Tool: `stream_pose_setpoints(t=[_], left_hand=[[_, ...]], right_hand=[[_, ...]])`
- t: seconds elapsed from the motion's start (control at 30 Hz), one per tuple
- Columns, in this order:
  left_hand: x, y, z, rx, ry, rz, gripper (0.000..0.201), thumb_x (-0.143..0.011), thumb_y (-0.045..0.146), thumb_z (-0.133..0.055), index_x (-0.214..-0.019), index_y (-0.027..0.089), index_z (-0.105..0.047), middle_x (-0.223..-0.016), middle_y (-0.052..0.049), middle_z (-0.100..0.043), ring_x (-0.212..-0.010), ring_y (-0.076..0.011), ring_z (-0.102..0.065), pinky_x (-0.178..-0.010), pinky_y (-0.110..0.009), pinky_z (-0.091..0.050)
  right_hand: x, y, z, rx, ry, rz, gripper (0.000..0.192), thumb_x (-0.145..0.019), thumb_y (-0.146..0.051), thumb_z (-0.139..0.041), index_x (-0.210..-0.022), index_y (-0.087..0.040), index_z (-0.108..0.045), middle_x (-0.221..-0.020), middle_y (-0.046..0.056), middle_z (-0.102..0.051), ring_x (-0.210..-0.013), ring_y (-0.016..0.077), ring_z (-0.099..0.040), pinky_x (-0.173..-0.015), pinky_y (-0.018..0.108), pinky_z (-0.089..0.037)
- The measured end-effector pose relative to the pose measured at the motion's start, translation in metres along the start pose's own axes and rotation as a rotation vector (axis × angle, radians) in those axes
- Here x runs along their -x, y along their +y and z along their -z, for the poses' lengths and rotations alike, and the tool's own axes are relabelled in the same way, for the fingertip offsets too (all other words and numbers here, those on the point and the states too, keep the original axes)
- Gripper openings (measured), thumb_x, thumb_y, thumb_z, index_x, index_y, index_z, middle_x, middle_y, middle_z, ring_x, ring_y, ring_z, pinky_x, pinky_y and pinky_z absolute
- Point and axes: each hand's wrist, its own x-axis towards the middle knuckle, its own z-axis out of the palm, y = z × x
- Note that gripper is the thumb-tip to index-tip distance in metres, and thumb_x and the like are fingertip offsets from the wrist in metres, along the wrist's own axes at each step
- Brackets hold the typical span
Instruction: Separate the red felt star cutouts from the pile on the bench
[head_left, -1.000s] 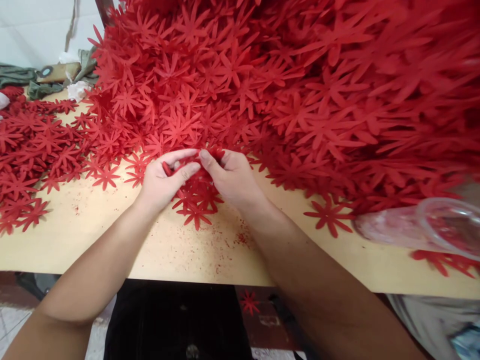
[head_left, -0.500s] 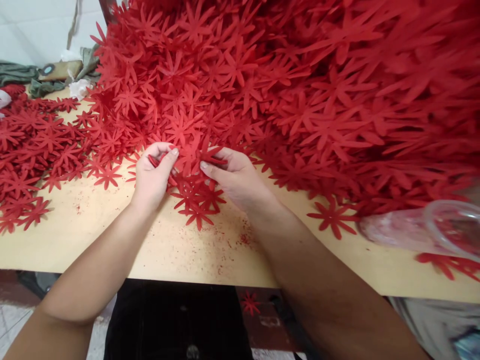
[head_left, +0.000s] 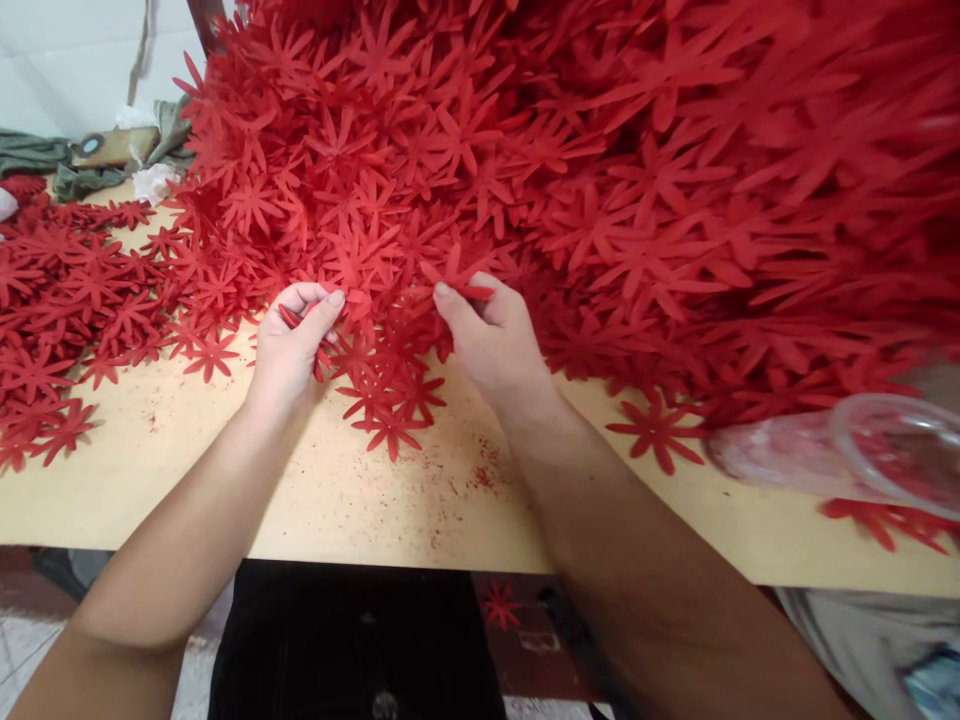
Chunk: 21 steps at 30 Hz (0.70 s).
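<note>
My left hand is closed, its thumb and fingers pinching a red flower-shaped cutout whose thin petals stick out on both sides of the hand. Whether it holds one piece or several I cannot tell. Apart from it, my right hand pinches another red flower-shaped cutout between thumb and fingers. Between and below the hands, several loose cutouts overlap on the pale tabletop. Right behind both hands rises a large heap of the same red cutouts.
A second pile of cutouts spreads at the left. At the right, a clear plastic cup lies on its side near a single cutout. Green cloth and a tan object sit at the back left. Red crumbs dot the tabletop.
My hands were close together at the cutouts; now they are farther apart. The right hand has moved right and slightly up with a cutout, the left slightly left.
</note>
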Motion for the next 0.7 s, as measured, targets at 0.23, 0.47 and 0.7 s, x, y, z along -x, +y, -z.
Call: stream_pose_setpoints(t=[0.23, 0.47, 0.7], left_hand=[[0.004, -0.006, -0.003, -0.09, -0.044, -0.027, 0.024, -0.066, 0.027, -0.079, -0.064, 0.018, -0.058, -0.052, 0.007, -0.052, -0.046, -0.0035, -0.045, -0.05, -0.017, -0.039], [0.009, -0.01, -0.006, -0.071, -0.139, 0.058, 0.02, -0.069, 0.028, -0.076, -0.067, 0.018, -0.06, -0.054, 0.007, -0.053, -0.046, -0.0034, -0.045, -0.049, -0.017, -0.039], [0.008, -0.008, -0.004, -0.015, -0.089, 0.032, 0.019, -0.07, 0.026, -0.074, -0.065, 0.019, -0.057, -0.048, 0.008, -0.048, -0.044, -0.0046, -0.043, -0.049, -0.018, -0.039]], right_hand=[[0.015, -0.011, -0.012, -0.046, -0.128, -0.023, 0.017, -0.083, -0.04, -0.059, -0.093, -0.027, -0.056, -0.077, -0.001, -0.057, -0.072, 0.0127, -0.056, -0.068, 0.028, -0.051], [0.022, -0.017, -0.023, -0.144, -0.3, -0.024, 0.036, -0.073, -0.054, -0.068, -0.081, -0.021, -0.058, -0.079, 0.001, -0.063, -0.079, 0.0138, -0.06, -0.08, 0.031, -0.053], [0.015, -0.022, -0.014, -0.237, -0.252, -0.075, 0.03, -0.07, -0.049, -0.072, -0.073, -0.022, -0.059, -0.07, -0.003, -0.061, -0.069, 0.0115, -0.057, -0.071, 0.029, -0.052]])
